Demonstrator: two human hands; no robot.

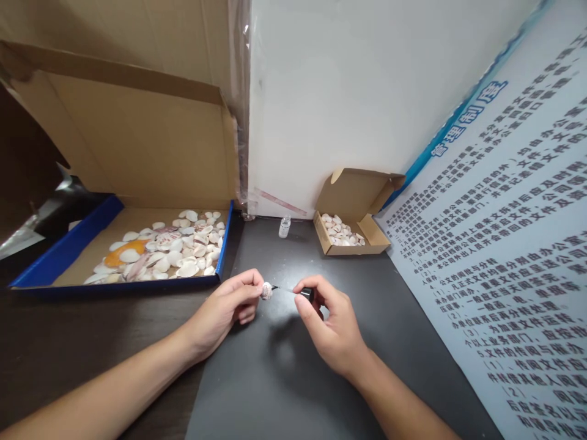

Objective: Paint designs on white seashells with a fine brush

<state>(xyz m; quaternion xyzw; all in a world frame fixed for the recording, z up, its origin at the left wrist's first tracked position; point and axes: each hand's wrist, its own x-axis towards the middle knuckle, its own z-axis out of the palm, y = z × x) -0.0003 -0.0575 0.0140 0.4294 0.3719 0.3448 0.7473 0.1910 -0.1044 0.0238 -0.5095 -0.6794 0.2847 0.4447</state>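
Between the thumb and fingers of my left hand (233,300) is a small pale seashell (266,291) with reddish-brown marks. My right hand (332,321) pinches the black cap of a small brush (306,294). Its thin stem points left, and the dark tip is at the shell's right edge; whether it touches I cannot tell. Both hands are held above the dark tabletop. Beyond them stands a small clear glass bottle (284,227) with whitish contents or coating, its top apparently uncapped.
At left, a large open blue-edged box (59,260) holds many shells and an orange piece (121,253). A small open cardboard box (355,250) with shells stands at back right. A white panel (339,91) rises behind, and a printed board (513,244) leans along the right.
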